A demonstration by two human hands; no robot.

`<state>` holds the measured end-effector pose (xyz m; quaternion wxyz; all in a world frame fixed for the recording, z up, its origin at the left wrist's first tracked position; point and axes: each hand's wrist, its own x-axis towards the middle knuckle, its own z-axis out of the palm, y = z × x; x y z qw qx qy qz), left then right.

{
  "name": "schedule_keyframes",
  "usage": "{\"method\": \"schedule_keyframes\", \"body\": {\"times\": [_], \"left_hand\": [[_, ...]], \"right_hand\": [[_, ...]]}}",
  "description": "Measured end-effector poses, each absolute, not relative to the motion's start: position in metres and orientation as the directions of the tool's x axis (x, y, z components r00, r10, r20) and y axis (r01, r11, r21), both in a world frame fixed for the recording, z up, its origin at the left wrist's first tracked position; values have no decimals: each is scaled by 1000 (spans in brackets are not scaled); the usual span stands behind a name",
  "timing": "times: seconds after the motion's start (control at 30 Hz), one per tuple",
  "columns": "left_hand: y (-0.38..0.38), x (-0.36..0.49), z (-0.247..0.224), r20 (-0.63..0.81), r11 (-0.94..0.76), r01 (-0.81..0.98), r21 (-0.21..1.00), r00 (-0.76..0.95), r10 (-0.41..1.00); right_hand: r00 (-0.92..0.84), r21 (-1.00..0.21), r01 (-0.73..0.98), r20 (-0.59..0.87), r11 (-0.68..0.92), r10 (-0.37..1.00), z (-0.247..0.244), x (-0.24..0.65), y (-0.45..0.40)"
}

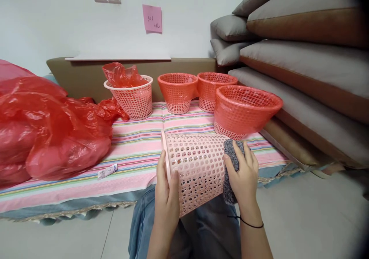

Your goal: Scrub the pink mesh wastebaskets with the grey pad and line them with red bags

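A pink perforated plastic wastebasket (198, 162) lies on its side above my lap, its rim to the left and its base to the right. My left hand (167, 193) grips the rim, thumb on the outer wall. At the other end, my right hand (243, 170) presses a dark grey speckled cloth or sponge pad (230, 182) against the base, fingers bent over it. The inside of the basket and the palm side of both hands are hidden.
Three baskets lined with red bags, a front one (245, 109) among them, stand on the striped cloth (138, 143). A pink basket (131, 97) holds a crumpled red bag. Large red bags (57, 136) lie left, a small white packet (107, 171) nearby. Grey cushions (302, 62) are stacked right.
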<state>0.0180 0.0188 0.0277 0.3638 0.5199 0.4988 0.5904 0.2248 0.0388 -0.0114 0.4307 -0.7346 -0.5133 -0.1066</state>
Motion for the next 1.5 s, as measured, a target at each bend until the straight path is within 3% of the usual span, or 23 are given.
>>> {"method": "schedule_keyframes", "body": {"times": [0.2,0.47,0.57,0.7,0.9,1.03,1.17,1.33,1.5], "left_hand": [[20,14,19,203,-198,44,979,-256,945],[16,16,24,129,-143,-27,989,-281,951],[15,15,24,126,-140,-28,990,-285,950],[16,13,22,133,-157,-82,984,-244,961],[7,14,12,110,-147,-146,978,-236,966],[0,20,3,114,-177,-194,965,-297,948],[-4,21,2,116,-177,-214,961,-267,957],[-6,17,6,117,-178,-207,962,-278,954],[-5,15,10,128,-170,-120,978,-294,947]], "right_hand": [[364,-435,898,640,-72,677,7,194,44],[56,-375,894,637,246,769,49,116,32],[28,-388,873,645,296,764,51,105,30],[87,-439,859,631,262,771,45,123,38],[406,-538,842,583,-40,704,19,198,58],[491,-593,800,559,-92,669,9,220,55],[383,-542,840,611,14,693,17,189,39],[81,-441,849,653,291,753,40,115,14],[91,-471,826,655,311,750,47,86,8]]}}
